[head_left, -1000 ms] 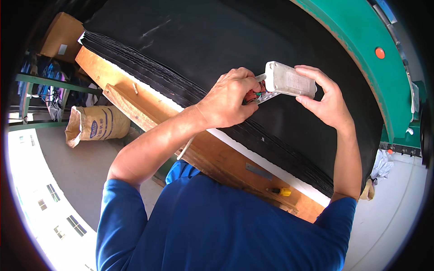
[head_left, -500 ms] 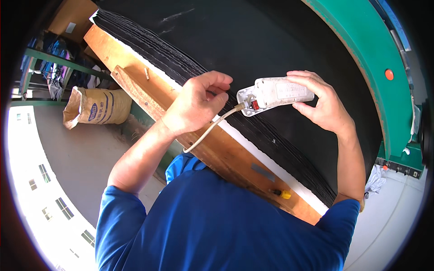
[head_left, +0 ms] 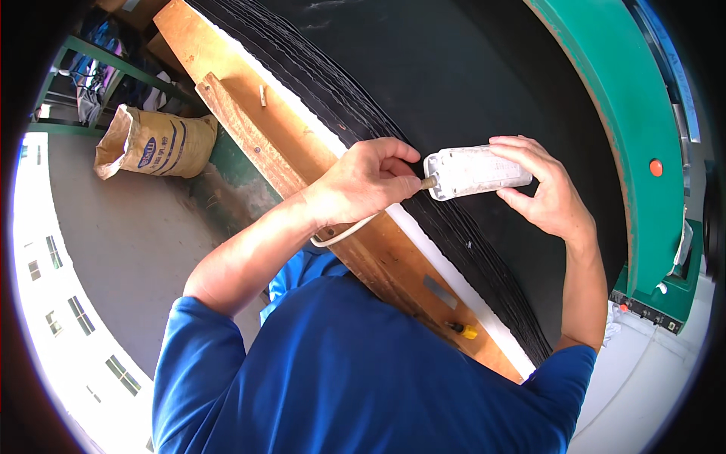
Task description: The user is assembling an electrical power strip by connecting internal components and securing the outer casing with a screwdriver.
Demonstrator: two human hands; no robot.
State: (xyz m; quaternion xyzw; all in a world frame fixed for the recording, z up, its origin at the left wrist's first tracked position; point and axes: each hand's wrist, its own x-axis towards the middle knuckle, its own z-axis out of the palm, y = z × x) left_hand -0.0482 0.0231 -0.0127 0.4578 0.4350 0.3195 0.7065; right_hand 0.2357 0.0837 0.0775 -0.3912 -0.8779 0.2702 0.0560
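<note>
A worn white plastic box with a cable entering its left end is held over the black sheets. My right hand grips the box at its right end, fingers over the top and thumb underneath. Beside the opposite end, my left hand is closed, thumb and forefinger pinching the cable close to its entry. The pale cable emerges below my left hand and loops down past the wooden edge. The inside of the box is out of sight.
Stacked black sheets lie before me, bordered by a wooden board. A yellow-handled tool and a grey metal strip rest on the wood. Green machinery curves along the right. An open paper sack stands left.
My left hand has moved right and now pinches the cable at the box. The flared end with a red part inside no longer shows. The view has shifted slightly.
</note>
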